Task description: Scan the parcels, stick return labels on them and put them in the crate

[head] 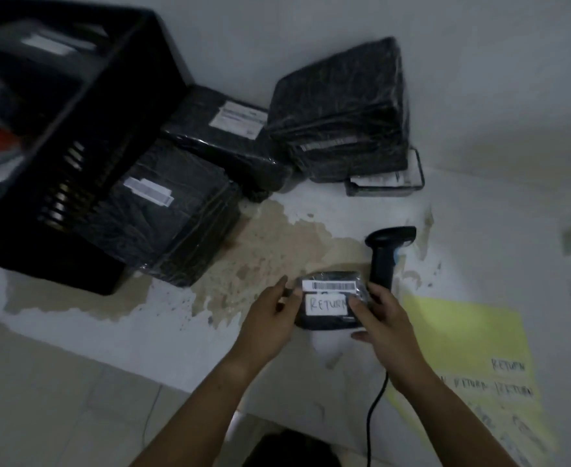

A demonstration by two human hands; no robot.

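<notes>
The head view shows both hands on one small parcel (pixel 327 323), which lies on the table (pixel 479 247) directly between them. The left hand (pixel 270 318) holds its left edge between thumb and fingers. The right hand (pixel 385 321) grips the right edge, its thumb pressing down on the right end of a white return label (pixel 324 305) with RETURN written on it by hand. Just beyond that label, farther from the hands, a barcode label (pixel 333 286) runs along the parcel's top.

The scanner (pixel 383 257) stands just past the right hand's fingertips, touched by neither hand, its cable trailing back under the right forearm. I judge that this parcel has probably been scanned and that its labelling is nearly done, with the thumb smoothing the sticker. What it still needs is the move into the crate (pixel 58 146), which stands well beyond and to the left of the left hand.

Much of the task remains. Three large parcels (pixel 176 214) sit outside the crate, far ahead of the hands, and none shows a return label on the faces in view. A pale patch shows inside the crate, perhaps on a parcel, but it is too blurred to tell. To the right of the right hand lies a yellow sheet (pixel 462 338) carrying more RETURN stickers.
</notes>
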